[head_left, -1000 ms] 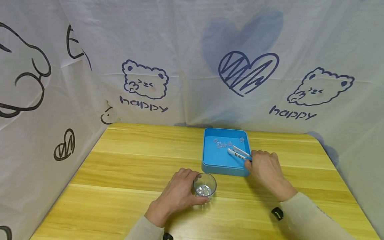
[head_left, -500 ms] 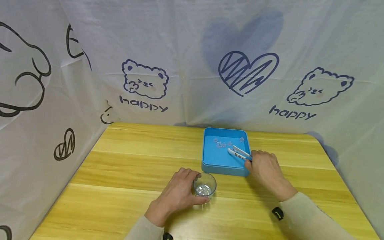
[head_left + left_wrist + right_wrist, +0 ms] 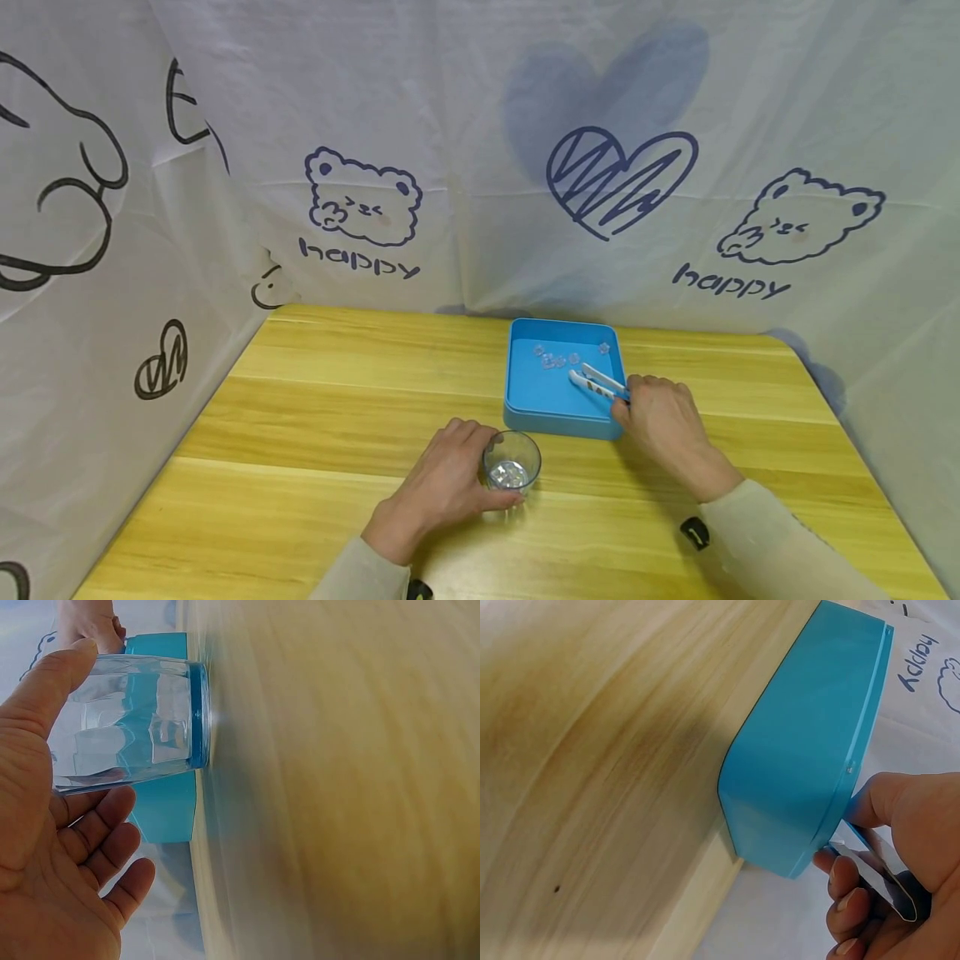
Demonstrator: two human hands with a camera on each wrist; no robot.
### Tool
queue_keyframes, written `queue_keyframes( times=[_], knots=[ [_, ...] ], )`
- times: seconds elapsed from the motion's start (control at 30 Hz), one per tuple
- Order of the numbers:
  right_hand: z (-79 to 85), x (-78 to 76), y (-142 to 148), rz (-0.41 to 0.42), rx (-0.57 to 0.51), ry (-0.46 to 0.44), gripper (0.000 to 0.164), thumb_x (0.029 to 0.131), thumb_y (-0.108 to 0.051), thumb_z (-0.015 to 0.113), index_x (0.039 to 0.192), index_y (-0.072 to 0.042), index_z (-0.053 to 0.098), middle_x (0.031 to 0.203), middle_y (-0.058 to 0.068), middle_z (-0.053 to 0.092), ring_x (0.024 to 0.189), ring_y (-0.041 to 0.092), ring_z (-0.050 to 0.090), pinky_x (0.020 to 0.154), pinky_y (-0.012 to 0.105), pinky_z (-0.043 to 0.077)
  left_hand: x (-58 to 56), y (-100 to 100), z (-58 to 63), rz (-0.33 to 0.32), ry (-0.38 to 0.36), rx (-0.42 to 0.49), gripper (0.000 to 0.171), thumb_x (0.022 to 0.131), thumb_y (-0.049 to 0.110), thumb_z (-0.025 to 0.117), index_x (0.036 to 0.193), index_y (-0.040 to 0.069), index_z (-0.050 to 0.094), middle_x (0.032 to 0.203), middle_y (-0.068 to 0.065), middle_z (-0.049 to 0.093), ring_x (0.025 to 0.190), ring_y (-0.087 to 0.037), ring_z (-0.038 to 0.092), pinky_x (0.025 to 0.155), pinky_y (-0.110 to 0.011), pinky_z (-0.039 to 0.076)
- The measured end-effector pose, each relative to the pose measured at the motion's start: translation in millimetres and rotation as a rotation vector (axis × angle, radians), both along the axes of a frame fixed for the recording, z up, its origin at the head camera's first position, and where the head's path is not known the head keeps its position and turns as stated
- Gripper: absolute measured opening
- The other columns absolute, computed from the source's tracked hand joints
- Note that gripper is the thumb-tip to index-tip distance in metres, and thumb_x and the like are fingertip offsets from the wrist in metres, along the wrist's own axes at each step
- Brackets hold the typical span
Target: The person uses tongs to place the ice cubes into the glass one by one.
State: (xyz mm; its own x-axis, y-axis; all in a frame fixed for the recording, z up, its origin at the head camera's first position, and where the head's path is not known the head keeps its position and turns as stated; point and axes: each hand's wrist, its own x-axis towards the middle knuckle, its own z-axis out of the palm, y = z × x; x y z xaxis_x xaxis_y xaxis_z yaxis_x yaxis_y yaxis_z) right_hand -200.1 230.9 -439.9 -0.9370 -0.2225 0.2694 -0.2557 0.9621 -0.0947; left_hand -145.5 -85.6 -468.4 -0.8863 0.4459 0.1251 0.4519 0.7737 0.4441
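My left hand [image 3: 446, 479] grips a clear glass cup [image 3: 512, 461] by its side, thumb on one side and fingers on the other. The cup stands upright on the table, with clear shiny pieces [image 3: 509, 476] at its bottom. In the left wrist view the glass [image 3: 124, 720] shows faceted walls. My right hand [image 3: 666, 421] pinches white tweezers [image 3: 600, 381] over the near right edge of a blue square tray [image 3: 558, 423]. The tweezers' tips point down into the tray, apart, close to several small clear beads [image 3: 555, 362]. In the right wrist view the tray wall [image 3: 795, 742] hides the tips.
The wooden table [image 3: 322, 433] reaches back to a white cloth [image 3: 465, 150] printed with bears and hearts, which hangs behind and along both sides. The tray stands near the back edge, behind and right of the cup. One bead [image 3: 604, 348] lies alone in the tray's far right corner.
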Motion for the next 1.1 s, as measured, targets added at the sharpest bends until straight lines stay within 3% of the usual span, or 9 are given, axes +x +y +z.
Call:
queue_keyframes(
  times=[0.5,1.1],
  knots=[
    [5.5,-2.3,-2.5,0.016,0.018,0.015,0.034,0.091,-0.014,0.068,0.066,-0.011,0.046,0.059,0.003,0.042,0.053,0.022,0.042,0.050,0.034,0.033,-0.7,0.4,0.3,0.002,0.002,-0.010,0.082,0.075,0.067,0.086,0.135,0.014,0.065,0.121,0.001,0.068,0.112,-0.017,0.056,0.104,-0.043,0.050],
    [10.0,-0.7,-0.1,0.017,-0.048,-0.044,0.033,0.094,-0.012,0.067,0.067,-0.011,0.048,0.061,0.002,0.040,0.055,0.020,0.041,0.054,0.032,0.032,-1.0,0.2,-0.7,0.001,0.010,-0.009,0.082,0.075,0.065,0.087,0.135,0.013,0.066,0.122,0.000,0.069,0.113,-0.018,0.056,0.105,-0.044,0.049]
  ],
)
